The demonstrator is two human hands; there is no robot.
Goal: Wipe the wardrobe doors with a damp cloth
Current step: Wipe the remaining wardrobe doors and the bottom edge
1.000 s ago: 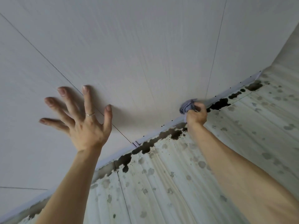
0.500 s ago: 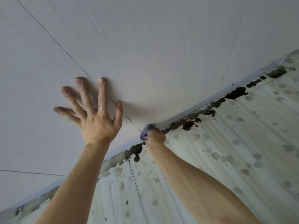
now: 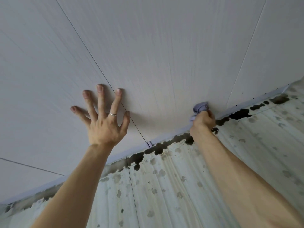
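Lilac cloth (image 3: 200, 107), white-grey wardrobe doors (image 3: 164, 55)

The wardrobe doors (image 3: 164, 55) are pale panels with faint vertical grain, lying flush and parted by thin dark seams. The cloth (image 3: 199, 107) is lilac and bunched into a wad. The right hand (image 3: 204, 120) grips it against one panel's top edge.

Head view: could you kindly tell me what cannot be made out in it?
The cloth: mostly buried in the right hand, head view; dampness unreadable.
The left hand: palm hidden by its own back, against the wardrobe door.
That door's extent: cut off by the frame edges.
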